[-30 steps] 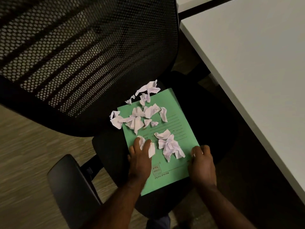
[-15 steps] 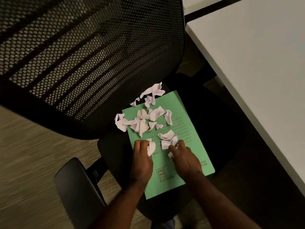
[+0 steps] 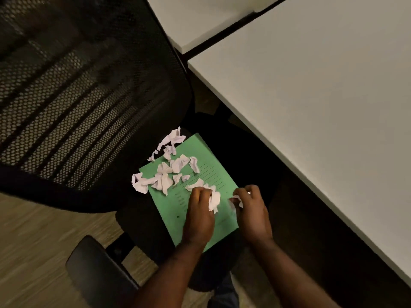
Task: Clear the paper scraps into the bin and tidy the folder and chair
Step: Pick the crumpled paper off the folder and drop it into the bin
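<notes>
Green folder (image 3: 206, 152): printed lines only, no legible txt.

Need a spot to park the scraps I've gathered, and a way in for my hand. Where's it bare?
The white desk to the right shows bare. On the green folder, the strip near the left hand is free. The far half is crowded with paper scraps, spilling onto the chair seat. The right hand has bare seat beside it.

One folder (image 3: 213, 174) (a dozen-odd scraps (image 3: 165, 182)).
</notes>
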A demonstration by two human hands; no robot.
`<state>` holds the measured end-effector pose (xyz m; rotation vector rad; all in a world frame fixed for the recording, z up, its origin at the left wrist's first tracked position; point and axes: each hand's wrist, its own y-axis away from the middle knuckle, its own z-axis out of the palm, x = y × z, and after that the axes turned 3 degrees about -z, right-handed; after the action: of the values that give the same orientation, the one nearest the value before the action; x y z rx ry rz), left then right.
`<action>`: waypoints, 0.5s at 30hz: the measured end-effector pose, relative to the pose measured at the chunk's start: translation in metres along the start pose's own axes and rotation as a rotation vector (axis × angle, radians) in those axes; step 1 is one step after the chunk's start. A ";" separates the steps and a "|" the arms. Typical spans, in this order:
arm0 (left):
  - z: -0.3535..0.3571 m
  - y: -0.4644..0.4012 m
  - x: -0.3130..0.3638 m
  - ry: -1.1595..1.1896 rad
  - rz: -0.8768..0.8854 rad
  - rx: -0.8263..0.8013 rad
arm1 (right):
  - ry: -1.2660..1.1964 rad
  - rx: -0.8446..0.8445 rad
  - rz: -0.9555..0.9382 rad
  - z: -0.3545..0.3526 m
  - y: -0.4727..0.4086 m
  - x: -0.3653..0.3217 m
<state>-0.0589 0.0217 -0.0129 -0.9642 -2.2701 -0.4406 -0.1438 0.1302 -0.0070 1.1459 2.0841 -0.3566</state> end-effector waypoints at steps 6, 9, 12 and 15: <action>0.013 0.028 0.055 -0.045 0.223 -0.083 | -0.013 0.128 0.100 -0.055 0.059 0.036; 0.029 0.062 0.083 -0.054 0.307 -0.125 | -0.061 0.167 0.193 -0.082 0.097 0.061; 0.055 0.107 0.114 -0.074 0.401 -0.222 | -0.092 0.268 0.283 -0.105 0.151 0.092; 0.083 0.156 0.143 -0.077 0.464 -0.319 | -0.098 0.338 0.325 -0.127 0.203 0.123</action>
<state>-0.0558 0.2452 0.0281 -1.6443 -1.9842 -0.5726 -0.0785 0.3903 0.0153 1.6042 1.7552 -0.6079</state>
